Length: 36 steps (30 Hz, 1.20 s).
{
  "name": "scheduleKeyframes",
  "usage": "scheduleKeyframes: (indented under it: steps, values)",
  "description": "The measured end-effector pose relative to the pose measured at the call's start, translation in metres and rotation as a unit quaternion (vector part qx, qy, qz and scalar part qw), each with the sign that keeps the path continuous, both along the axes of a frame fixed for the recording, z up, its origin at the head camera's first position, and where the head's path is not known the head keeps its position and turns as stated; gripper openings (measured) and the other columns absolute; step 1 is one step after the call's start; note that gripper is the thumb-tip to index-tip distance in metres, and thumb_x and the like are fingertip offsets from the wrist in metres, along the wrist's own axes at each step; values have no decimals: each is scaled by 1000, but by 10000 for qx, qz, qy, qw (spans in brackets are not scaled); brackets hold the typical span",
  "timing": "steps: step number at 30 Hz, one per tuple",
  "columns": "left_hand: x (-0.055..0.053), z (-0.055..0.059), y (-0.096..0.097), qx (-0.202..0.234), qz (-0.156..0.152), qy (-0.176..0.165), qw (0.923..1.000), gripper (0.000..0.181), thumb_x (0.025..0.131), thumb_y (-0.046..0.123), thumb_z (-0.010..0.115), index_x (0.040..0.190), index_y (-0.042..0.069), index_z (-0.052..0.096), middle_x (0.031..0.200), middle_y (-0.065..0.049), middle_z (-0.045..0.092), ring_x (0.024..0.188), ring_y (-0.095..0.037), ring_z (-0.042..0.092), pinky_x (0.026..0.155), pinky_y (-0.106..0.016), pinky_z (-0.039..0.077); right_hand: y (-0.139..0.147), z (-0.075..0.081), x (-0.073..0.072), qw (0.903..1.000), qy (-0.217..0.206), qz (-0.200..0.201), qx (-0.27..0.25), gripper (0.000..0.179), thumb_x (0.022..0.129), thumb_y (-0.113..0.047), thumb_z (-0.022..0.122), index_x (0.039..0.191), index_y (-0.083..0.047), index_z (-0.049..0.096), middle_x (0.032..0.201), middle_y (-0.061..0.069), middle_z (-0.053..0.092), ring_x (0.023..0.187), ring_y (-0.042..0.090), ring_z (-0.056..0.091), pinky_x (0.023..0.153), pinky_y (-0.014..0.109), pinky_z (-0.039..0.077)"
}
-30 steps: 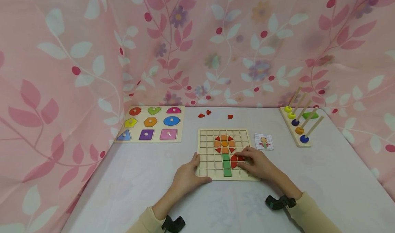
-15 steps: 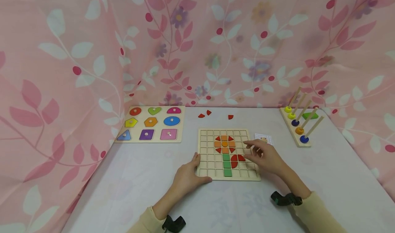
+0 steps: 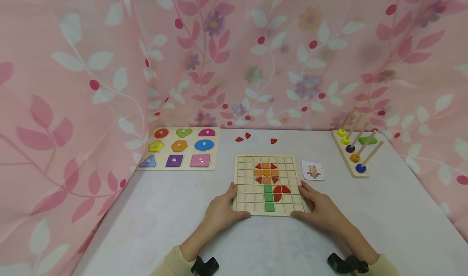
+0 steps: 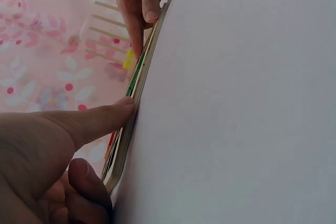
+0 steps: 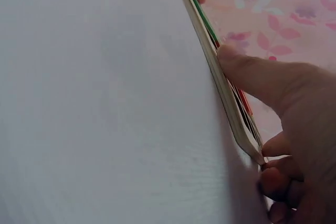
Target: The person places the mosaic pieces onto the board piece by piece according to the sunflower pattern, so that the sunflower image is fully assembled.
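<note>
A wooden grid board [image 3: 248, 199] lies on the white table, in the middle of the head view. On it, orange squares and red triangles surround an orange disc [image 3: 266, 173], forming a flower. Green squares [image 3: 268, 197] run below it as a stem, with red rounded pieces [image 3: 278, 194] to the stem's right. My left hand [image 3: 224, 208] holds the board's near left corner, thumb [image 4: 113, 116] on the front edge and fingers along the side. At the near right corner, my right hand [image 3: 322, 211] holds it likewise, its thumb [image 5: 247, 66] against the edge in the right wrist view.
Several red quarter-round pieces [image 3: 248, 135] lie behind the board. A small picture card [image 3: 313, 171] is to its right. Farther right stands a peg stand [image 3: 347, 154] with coloured beads, a green piece [image 3: 367, 140] behind it. A knobbed shape puzzle [image 3: 186, 162] sits back left.
My right hand has left the red pieces, lifted away to the right past the card, then come down to the board's near right corner. My left hand has stayed in place.
</note>
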<state>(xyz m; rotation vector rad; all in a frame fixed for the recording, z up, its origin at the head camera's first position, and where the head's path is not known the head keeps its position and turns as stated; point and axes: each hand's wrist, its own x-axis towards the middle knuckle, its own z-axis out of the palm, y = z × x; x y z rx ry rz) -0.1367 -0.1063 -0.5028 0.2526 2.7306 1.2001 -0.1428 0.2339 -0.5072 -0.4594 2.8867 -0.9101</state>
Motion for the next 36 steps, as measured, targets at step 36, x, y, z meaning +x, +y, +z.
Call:
scheduleKeyframes:
  steps: [36]
  values:
    - [-251, -4, 11, 636, 745, 698, 9927, 58, 92, 12, 84, 146, 5, 64, 129, -15, 73, 128, -32, 64, 110, -42, 51, 7, -3, 0, 9998, 136, 144, 63, 111, 77, -69, 84, 155, 2, 50, 168, 20, 37, 152, 42, 41, 114, 54, 41]
